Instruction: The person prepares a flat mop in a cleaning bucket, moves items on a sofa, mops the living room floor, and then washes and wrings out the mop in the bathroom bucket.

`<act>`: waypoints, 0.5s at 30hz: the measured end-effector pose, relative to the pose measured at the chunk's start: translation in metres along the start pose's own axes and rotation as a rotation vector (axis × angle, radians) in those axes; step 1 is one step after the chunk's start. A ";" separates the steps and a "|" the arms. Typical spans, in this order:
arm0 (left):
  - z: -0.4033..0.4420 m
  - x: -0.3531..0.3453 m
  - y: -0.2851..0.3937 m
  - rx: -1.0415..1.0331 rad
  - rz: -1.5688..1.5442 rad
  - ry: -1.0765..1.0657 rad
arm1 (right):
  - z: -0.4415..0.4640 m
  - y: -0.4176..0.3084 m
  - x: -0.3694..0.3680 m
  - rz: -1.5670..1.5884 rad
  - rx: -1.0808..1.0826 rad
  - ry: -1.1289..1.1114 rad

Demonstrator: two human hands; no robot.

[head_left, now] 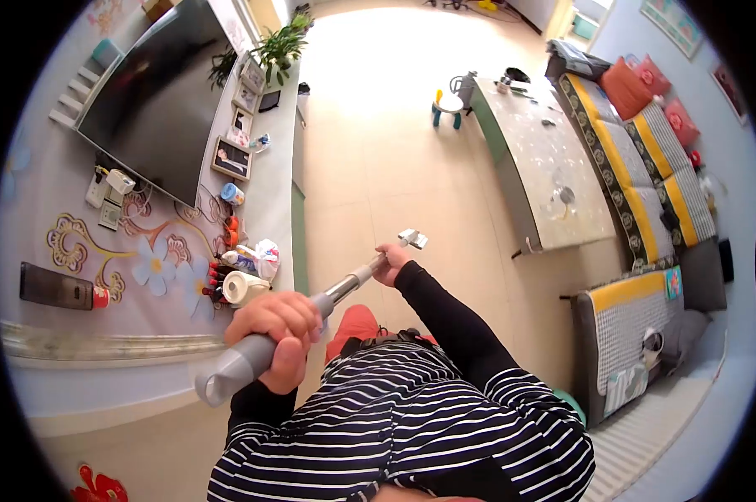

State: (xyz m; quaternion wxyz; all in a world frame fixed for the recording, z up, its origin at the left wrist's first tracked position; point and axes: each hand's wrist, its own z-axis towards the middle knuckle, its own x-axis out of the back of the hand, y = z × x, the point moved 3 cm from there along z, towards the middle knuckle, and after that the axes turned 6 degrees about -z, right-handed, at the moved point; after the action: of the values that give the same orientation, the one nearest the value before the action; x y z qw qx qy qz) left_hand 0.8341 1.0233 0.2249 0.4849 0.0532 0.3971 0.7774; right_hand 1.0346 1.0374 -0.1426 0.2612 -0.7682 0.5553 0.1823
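A telescopic pole (344, 289) with a grey plastic grip and a shiny metal tube slants across in front of my striped top. My left hand (279, 330) is wrapped round its thick grey grip, close to the rounded near end. Farther along, my right hand (390, 264) closes round the thinner tube. Just past my right hand a small white and silver end piece (412, 239) shows at the pole's far end. What else the pole may carry, I cannot make out.
On the left, a low cabinet (269, 180) holds picture frames, a plant (282, 52), bottles and a paper roll (246, 287) beneath a television (160, 100). To the right are a long table (545, 159), a small stool (447, 107) and sofas (637, 318). Tiled floor (370, 159) lies between.
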 end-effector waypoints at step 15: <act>0.277 0.129 -0.220 -0.113 0.038 -0.095 | 0.182 -0.298 -0.175 -0.123 0.076 0.093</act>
State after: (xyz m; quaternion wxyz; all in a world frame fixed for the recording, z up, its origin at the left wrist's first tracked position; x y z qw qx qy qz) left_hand 1.0526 1.3299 0.2269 0.4904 0.0701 0.3281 0.8043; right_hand 1.2635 1.3538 -0.1281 0.2751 -0.7981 0.5249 0.1088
